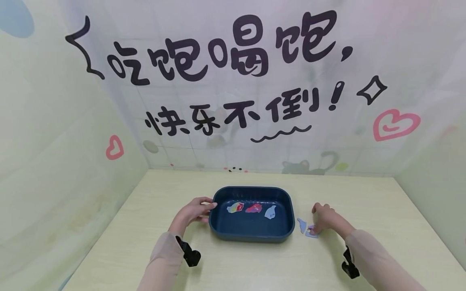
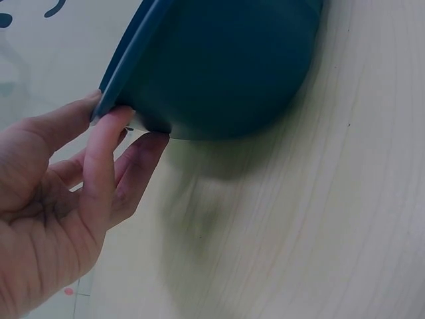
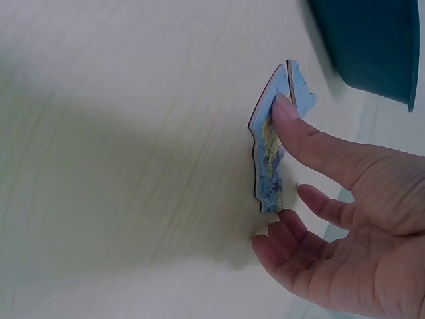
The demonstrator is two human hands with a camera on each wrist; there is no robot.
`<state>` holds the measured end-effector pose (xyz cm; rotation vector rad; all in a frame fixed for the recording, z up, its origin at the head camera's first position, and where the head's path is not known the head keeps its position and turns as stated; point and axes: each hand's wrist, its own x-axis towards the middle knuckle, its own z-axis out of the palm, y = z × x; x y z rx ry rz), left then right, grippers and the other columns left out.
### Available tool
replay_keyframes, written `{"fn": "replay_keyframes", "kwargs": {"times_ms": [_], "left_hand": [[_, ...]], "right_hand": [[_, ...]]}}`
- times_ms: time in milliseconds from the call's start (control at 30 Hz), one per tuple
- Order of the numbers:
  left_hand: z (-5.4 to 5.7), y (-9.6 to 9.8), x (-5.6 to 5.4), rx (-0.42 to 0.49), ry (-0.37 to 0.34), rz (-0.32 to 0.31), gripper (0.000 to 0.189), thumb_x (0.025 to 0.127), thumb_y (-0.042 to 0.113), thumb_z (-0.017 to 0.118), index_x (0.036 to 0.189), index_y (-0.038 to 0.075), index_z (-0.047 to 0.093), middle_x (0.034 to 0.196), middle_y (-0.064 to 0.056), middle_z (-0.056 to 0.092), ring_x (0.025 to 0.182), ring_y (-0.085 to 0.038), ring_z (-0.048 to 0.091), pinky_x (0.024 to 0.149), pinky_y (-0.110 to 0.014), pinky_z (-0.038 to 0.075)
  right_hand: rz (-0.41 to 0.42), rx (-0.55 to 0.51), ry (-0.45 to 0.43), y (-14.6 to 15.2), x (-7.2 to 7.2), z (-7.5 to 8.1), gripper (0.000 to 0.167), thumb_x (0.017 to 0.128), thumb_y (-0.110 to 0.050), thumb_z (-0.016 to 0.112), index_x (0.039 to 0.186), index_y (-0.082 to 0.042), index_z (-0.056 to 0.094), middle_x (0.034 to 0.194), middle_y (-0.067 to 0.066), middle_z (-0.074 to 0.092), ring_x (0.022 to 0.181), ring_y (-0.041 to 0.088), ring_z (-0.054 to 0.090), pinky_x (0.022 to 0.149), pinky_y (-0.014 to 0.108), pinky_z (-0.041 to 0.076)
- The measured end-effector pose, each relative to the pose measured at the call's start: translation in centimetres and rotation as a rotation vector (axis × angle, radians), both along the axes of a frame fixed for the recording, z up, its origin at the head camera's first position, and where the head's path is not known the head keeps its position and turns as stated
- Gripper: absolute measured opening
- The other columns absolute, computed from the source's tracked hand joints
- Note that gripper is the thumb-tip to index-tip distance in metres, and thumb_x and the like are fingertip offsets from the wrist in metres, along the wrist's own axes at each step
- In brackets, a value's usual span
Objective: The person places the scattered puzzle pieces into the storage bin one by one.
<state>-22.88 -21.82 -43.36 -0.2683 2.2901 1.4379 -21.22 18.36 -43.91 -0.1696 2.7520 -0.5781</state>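
Observation:
My left hand [image 1: 193, 211] grips the left rim of a dark blue rectangular tray [image 1: 251, 237], thumb over the lip and fingertips under it in the left wrist view. Three printed puzzle pieces lie inside: a yellow-and-red one [image 1: 236, 207], a pink one [image 1: 253, 208] and a light blue one [image 1: 270, 212]. To the tray's right, my right hand [image 1: 326, 217] is over two more pieces lying side by side. Its thumb rests on the blue-and-yellow puzzle piece [image 3: 267, 136], with the other fingers loosely bent near that piece's lower end. The narrower light blue piece [image 3: 302, 92] lies against it.
The pale wood-grain table [image 1: 247, 266] spreads around the tray. Behind it hangs a white cloth backdrop [image 1: 225, 157] with large dark lettering, and similar cloth walls stand left and right. A black wrist camera [image 1: 190, 254] sits on my left forearm.

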Motion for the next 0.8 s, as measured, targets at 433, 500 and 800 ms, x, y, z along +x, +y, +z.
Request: {"fn": "replay_keyframes", "kwargs": {"times_ms": [433,500,800], "left_hand": [[-0.1,-0.2,0.2,-0.004,-0.006,0.005,0.047,0.091,0.028,0.056,0.128,0.002,0.046,0.123,-0.02,0.054,0.1,-0.023,0.062,0.06,-0.024,0.054],[-0.1,-0.2,0.2,-0.003,-0.003,0.004,0.046,0.091,0.028,0.056,0.128,0.002,0.046,0.124,-0.02,0.054,0.101,-0.023,0.062,0.06,-0.024,0.054],[-0.3,-0.2,-0.2,-0.004,0.013,-0.004,0.045,0.091,0.026,0.056,0.127,0.001,0.047,0.122,-0.019,0.055,0.1,-0.023,0.062,0.06,-0.024,0.054]], "right_hand": [[-0.016,0.022,-0.038,-0.5,-0.4,0.0,0.049,0.058,-0.009,0.083,0.092,0.012,0.055,0.091,0.023,0.042,0.082,0.028,0.046,0.078,0.042,0.05],[-0.011,0.026,-0.04,-0.6,-0.4,0.1,0.047,0.058,-0.008,0.083,0.091,0.012,0.057,0.089,0.022,0.043,0.082,0.027,0.045,0.078,0.041,0.05],[0.026,-0.066,-0.097,0.9,-1.2,1.2,0.03,0.066,-0.004,0.077,0.088,0.007,0.06,0.081,0.01,0.058,0.071,0.017,0.052,0.065,0.029,0.048]]}}
